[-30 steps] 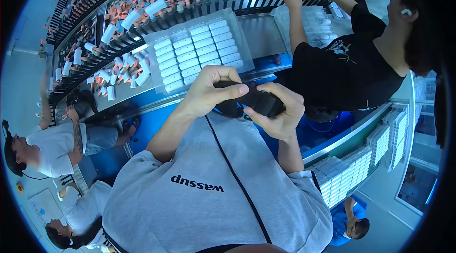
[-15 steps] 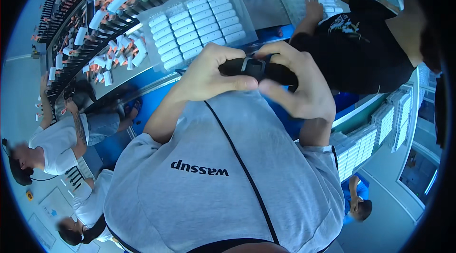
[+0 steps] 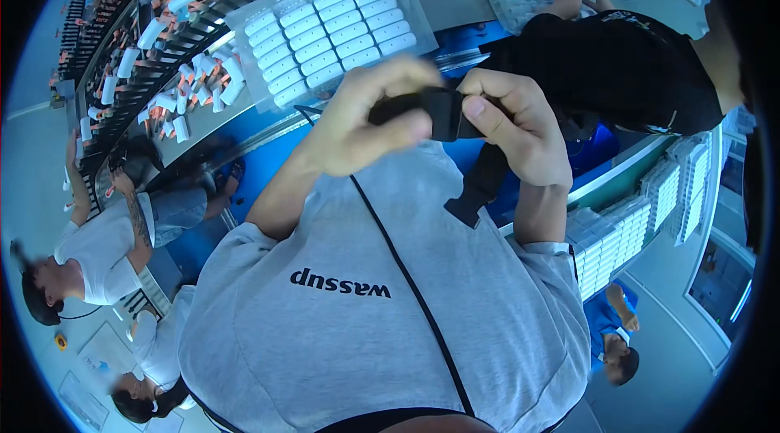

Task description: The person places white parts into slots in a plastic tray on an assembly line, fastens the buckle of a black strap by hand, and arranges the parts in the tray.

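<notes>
In front of my chest I hold a black strap with a buckle (image 3: 444,114) between both hands. My left hand (image 3: 357,124) curls around the strap on the buckle's left side, its fingers and thumb smeared by motion. On the other side, my right hand (image 3: 524,124) is closed, thumb and fingers pinching the strap at the buckle's edge. A loose strap end (image 3: 479,188) hangs from under my right hand in front of my grey shirt. What lies inside my left palm is partly hidden.
Beyond my hands, a clear tray (image 3: 413,4) bears rows of white rounded pieces. Left of it runs a black slatted conveyor (image 3: 195,47) with white and orange parts. A co-worker in black (image 3: 617,75) handles another tray (image 3: 500,2) at right. Stacked trays (image 3: 613,234) stand lower right.
My right thumb has moved up onto the strap beside the buckle. A loose strap end now hangs below. My left fingers have loosened slightly and blur. The co-worker's hands shifted over their tray.
</notes>
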{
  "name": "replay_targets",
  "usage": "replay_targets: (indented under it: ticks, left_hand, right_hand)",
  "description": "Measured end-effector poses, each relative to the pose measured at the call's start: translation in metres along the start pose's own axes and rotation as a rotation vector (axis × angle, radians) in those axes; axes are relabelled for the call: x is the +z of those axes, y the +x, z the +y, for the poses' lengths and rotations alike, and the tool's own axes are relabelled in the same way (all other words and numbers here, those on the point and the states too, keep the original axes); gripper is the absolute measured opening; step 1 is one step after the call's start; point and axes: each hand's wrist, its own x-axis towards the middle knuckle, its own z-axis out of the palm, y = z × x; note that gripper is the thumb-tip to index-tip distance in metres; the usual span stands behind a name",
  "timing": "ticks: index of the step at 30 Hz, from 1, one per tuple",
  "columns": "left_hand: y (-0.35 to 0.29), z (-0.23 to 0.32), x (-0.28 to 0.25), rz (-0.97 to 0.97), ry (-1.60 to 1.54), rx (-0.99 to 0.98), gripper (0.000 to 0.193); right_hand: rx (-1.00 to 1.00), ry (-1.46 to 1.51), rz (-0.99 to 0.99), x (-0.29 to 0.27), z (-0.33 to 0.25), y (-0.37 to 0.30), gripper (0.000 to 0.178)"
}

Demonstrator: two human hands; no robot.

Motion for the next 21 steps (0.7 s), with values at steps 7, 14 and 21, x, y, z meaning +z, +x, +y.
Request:
replay_targets:
  ticks: [7, 14, 21]
  left_hand:
    - [0.002, 0.01, 0.01, 0.004, 0.442, 0.346, 0.056]
    - [-0.008, 0.022, 0.01, 0.145, 0.239, 0.312, 0.047]
    - [-0.01, 0.027, 0.011, 0.116, 0.224, 0.198, 0.052]
  right_hand:
    - [0.122, 0.172, 0.034, 0.013, -0.012, -0.003, 0.02]
    - [0.21, 0.224, 0.146, 0.025, -0.007, -0.021, 0.031]
    - [0.043, 0.208, 0.248, 0.02, -0.009, -0.037, 0.033]
